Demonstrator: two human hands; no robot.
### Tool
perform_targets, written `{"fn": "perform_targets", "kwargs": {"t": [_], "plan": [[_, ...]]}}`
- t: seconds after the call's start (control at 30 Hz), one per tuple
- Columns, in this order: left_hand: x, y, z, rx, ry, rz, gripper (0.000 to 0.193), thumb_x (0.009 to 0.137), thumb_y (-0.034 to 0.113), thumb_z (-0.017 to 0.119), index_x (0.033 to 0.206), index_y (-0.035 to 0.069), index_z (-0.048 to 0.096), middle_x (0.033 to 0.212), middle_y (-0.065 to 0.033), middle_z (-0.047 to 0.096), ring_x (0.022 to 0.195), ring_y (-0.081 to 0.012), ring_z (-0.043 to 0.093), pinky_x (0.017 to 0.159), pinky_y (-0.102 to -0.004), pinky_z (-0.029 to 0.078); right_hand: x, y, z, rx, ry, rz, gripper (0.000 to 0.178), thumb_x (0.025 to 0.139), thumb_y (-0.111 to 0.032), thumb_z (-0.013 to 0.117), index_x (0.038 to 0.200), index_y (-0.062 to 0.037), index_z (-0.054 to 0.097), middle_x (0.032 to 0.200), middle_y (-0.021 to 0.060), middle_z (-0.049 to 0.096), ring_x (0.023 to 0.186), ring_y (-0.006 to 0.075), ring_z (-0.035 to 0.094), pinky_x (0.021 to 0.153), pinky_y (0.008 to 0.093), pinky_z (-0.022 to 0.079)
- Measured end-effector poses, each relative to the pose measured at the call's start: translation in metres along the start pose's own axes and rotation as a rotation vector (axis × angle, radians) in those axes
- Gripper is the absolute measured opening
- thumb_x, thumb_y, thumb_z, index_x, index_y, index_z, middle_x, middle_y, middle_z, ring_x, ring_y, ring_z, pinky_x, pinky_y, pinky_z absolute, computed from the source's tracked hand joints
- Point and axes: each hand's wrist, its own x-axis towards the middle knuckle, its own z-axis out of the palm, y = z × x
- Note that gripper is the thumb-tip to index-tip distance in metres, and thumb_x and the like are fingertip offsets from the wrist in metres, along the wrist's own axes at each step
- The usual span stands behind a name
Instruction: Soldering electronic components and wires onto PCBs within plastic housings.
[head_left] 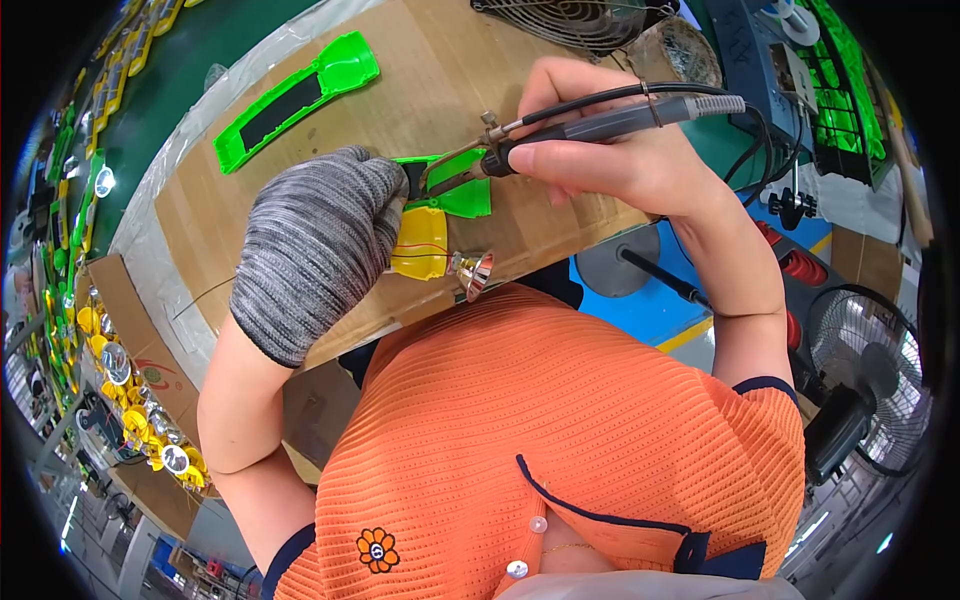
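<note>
My left hand (322,238), in a grey knitted glove, is closed at the left end of a green plastic casing (466,198) with a dark panel; its fingertips are mostly hidden. Just below the casing and beside the glove lies a yellow plastic lamp part (421,246) with thin red and dark wires and a shiny reflector (474,272). A soldering iron (610,122) with a feed tube clamped along it is gripped in my bare right hand (640,165). Its tip reaches over the casing, close to the glove; contact cannot be made out.
Another green casing with a black panel (282,112) lies on the cardboard-covered table (440,70). At the far edge stands a black-grilled fan (575,20). A box of yellow lamp parts (140,420) is at the left. Another fan (865,370) is at right.
</note>
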Motion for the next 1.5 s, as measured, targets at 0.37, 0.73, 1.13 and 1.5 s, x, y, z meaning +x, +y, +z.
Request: {"fn": "perform_targets", "kwargs": {"t": [0.37,0.73,1.13,1.5], "plan": [[0.001,-0.002,0.001,0.005,0.028,0.016,0.012,0.085,0.014,0.064,0.093,0.006,0.068,0.084,-0.0155,0.063,0.081,-0.0358,0.062,0.073,-0.0436,0.051,0.004,-0.004,-0.001,-0.007,-0.002,0.028,0.017,0.083,-0.013,0.074,0.088,-0.0032,0.061,0.070,0.0031,0.065,0.060,0.0086,0.061,0.053,0.0242,0.047],[0.000,-0.003,0.003,-0.060,0.082,0.036,0.011,0.085,0.012,0.064,0.093,0.005,0.068,0.083,-0.0153,0.062,0.081,-0.0356,0.062,0.073,-0.0434,0.051,0.007,-0.004,-0.003,-0.007,0.000,0.028,0.017,0.083,-0.013,0.074,0.088,-0.0033,0.062,0.069,0.0030,0.064,0.059,0.0085,0.061,0.053,0.0243,0.046],[0.003,-0.001,-0.001,-0.002,0.022,0.009,0.011,0.083,0.012,0.065,0.092,0.006,0.069,0.082,-0.0153,0.064,0.080,-0.0357,0.063,0.073,-0.0438,0.051,0.011,-0.004,-0.002,-0.035,-0.007,0.031,0.017,0.082,-0.014,0.074,0.088,-0.0031,0.062,0.067,0.0034,0.065,0.059,0.0089,0.061,0.053,0.0244,0.046],[0.006,0.000,-0.004,0.001,-0.028,0.002,0.012,0.081,0.011,0.065,0.091,0.006,0.069,0.082,-0.0152,0.065,0.080,-0.0357,0.064,0.074,-0.0439,0.052,-0.006,-0.008,-0.009,-0.035,0.091,-0.041,0.019,0.082,-0.013,0.076,0.089,-0.0026,0.062,0.072,0.0039,0.066,0.061,0.0094,0.064,0.054,0.0253,0.051]]}}
